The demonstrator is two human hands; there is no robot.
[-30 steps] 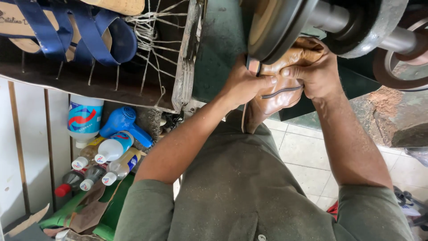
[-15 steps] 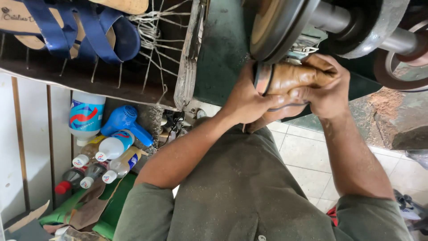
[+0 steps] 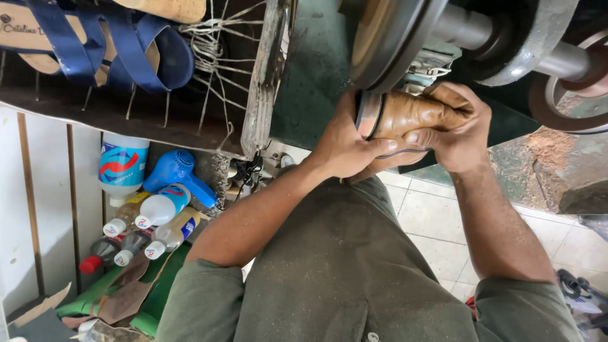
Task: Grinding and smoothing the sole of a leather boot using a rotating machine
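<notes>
Fingertips risk grazing the grinding wheel (image 3: pixel 386 38), since both hands, left hand (image 3: pixel 345 142) and right hand (image 3: pixel 459 130), are clamped around the brown leather shoe (image 3: pixel 411 114) pressed just beneath its rim, where a slip could snatch it.

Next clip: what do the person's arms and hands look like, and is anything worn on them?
Both the left hand and the right hand are bare: no gloves, rings or watch show. The forearms are uncovered too. Short sleeves of an olive-green buttoned shirt end above the elbows. The fingers look dusty.
</notes>
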